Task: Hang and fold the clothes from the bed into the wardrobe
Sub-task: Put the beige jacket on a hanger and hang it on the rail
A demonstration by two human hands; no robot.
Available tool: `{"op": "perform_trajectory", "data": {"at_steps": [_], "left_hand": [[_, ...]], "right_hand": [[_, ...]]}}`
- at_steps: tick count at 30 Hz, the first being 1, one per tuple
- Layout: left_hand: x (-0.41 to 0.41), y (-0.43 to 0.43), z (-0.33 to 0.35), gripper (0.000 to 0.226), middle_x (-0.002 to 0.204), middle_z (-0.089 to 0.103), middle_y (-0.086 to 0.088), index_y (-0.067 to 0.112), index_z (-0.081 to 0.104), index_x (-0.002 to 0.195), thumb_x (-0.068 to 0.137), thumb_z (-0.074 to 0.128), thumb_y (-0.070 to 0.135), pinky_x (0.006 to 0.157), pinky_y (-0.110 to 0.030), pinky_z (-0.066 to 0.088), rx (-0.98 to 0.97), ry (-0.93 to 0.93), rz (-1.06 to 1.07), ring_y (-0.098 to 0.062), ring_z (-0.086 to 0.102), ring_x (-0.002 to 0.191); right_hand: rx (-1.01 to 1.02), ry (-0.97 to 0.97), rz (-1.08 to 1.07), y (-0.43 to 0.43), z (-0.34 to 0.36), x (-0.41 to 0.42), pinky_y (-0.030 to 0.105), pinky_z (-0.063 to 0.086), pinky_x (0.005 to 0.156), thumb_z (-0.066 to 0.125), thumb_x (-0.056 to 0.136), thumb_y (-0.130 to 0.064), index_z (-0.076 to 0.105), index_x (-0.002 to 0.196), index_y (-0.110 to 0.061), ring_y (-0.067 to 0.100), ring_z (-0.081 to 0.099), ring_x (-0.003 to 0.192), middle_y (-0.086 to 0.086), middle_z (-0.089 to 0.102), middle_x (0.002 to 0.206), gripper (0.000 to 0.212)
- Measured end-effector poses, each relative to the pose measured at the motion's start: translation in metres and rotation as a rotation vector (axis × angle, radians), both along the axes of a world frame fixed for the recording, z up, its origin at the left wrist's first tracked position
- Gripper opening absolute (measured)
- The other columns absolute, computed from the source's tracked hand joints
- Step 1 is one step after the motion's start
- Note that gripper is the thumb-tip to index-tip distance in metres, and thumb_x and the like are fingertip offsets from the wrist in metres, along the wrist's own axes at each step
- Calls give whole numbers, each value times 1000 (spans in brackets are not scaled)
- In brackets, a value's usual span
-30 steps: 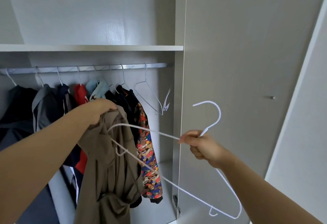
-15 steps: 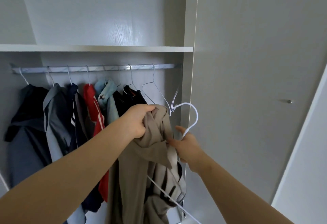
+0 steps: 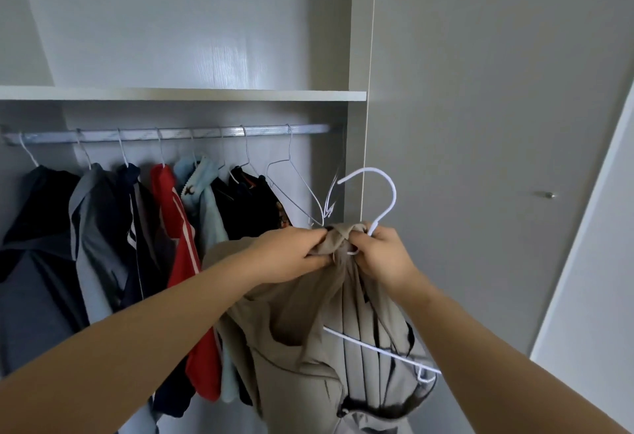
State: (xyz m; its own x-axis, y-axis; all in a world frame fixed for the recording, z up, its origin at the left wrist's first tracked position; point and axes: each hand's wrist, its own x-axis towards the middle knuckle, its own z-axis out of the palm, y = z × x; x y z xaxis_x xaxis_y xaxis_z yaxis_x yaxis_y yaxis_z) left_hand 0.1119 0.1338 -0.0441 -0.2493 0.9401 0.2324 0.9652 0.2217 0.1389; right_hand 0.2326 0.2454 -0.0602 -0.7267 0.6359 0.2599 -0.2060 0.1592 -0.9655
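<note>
A khaki garment (image 3: pixel 302 348) hangs bunched in front of the open wardrobe. My left hand (image 3: pixel 291 255) grips its gathered collar at the top. My right hand (image 3: pixel 384 255) pinches the neck of a white wire hanger (image 3: pixel 384 200) right beside the collar, touching the cloth. The hanger's hook points up and left; one white arm (image 3: pixel 380 351) runs through the garment and sticks out low on the right. The rest of the hanger is hidden in the cloth.
A metal rail (image 3: pixel 171 133) under a shelf (image 3: pixel 182 94) carries several hung clothes: dark jackets (image 3: pixel 41 227), a red top (image 3: pixel 178 234), a light blue one (image 3: pixel 206 200). An empty wire hanger (image 3: pixel 295 186) hangs at the rail's right end. A closed wardrobe door (image 3: pixel 480 159) stands right.
My hands have come together at the garment's collar. The hanger has slid further into the cloth, and both were raised toward the rail's right end.
</note>
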Motion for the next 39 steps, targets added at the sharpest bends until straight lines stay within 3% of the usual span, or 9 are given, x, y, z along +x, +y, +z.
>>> {"op": "perform_trajectory", "data": {"at_steps": [5, 10, 14, 18, 22, 24, 29, 34, 39], "left_hand": [[-3, 5, 3, 32, 59, 46, 11, 28, 40, 65, 86, 56, 44, 58, -28, 34, 227, 15, 53, -12, 48, 67], [-18, 0, 17, 7, 78, 62, 8, 32, 58, 86, 87, 56, 39, 71, -31, 46, 362, -146, 159, -17, 60, 81], [-29, -10, 31, 11, 79, 64, -1, 26, 58, 90, 88, 55, 36, 74, -37, 49, 456, -146, 167, -20, 60, 77], [-36, -25, 48, 9, 80, 63, -3, 22, 59, 86, 88, 55, 31, 71, -29, 42, 591, -190, 166, -19, 56, 76], [-39, -40, 62, 13, 89, 63, -1, 18, 63, 93, 88, 57, 28, 74, -19, 40, 678, -186, 155, -14, 55, 83], [-42, -48, 67, 13, 88, 63, 1, 17, 64, 93, 88, 58, 28, 75, -19, 41, 704, -196, 154, -11, 55, 82], [-52, -73, 75, 6, 82, 61, 9, 28, 61, 84, 89, 58, 26, 73, -16, 41, 705, -175, 135, -3, 54, 77], [-74, -113, 73, 21, 78, 59, 12, 31, 57, 75, 90, 57, 18, 66, -3, 35, 652, -160, 221, 11, 51, 70], [-92, -147, 63, 16, 73, 63, 15, 23, 66, 82, 87, 61, 9, 67, -2, 37, 559, -48, 274, 8, 56, 72]], "right_hand": [[203, 12, -234, 4, 1, 3, 20, 44, 58, 59, 86, -6, 57, 74, -24, 5, 50, 54, -13, 56, 58, 22], [552, 50, -673, 6, -5, 10, 25, 27, 82, 69, 77, -12, 58, 88, -17, 12, 39, 91, -7, 49, 92, 16], [378, 65, -444, 5, -23, 11, 28, 37, 64, 63, 81, -7, 44, 61, -19, 14, 42, 63, -5, 46, 62, 30], [363, -268, -243, 10, -49, 3, 9, 30, 43, 61, 84, -15, 44, 51, -22, 6, 36, 49, -11, 40, 44, 38], [388, -492, -63, 3, -65, -13, 10, 40, 61, 65, 82, -22, 61, 87, -24, 6, 55, 76, -14, 58, 79, 6], [426, -517, 96, -4, -69, -24, 17, 46, 77, 68, 80, -23, 61, 110, -19, 11, 59, 93, -6, 63, 100, 32], [666, -752, 23, -11, -79, -46, 28, 43, 77, 51, 88, -19, 64, 94, -16, 26, 60, 99, 8, 63, 96, 15], [132, -427, -65, 7, -68, -50, 31, 44, 73, 43, 93, -5, 61, 92, -9, 24, 56, 81, 14, 61, 90, 17], [-312, -249, 7, 17, -57, -53, 26, 49, 43, 43, 97, -7, 55, 77, -16, 20, 56, 47, 3, 61, 57, 25]]}}
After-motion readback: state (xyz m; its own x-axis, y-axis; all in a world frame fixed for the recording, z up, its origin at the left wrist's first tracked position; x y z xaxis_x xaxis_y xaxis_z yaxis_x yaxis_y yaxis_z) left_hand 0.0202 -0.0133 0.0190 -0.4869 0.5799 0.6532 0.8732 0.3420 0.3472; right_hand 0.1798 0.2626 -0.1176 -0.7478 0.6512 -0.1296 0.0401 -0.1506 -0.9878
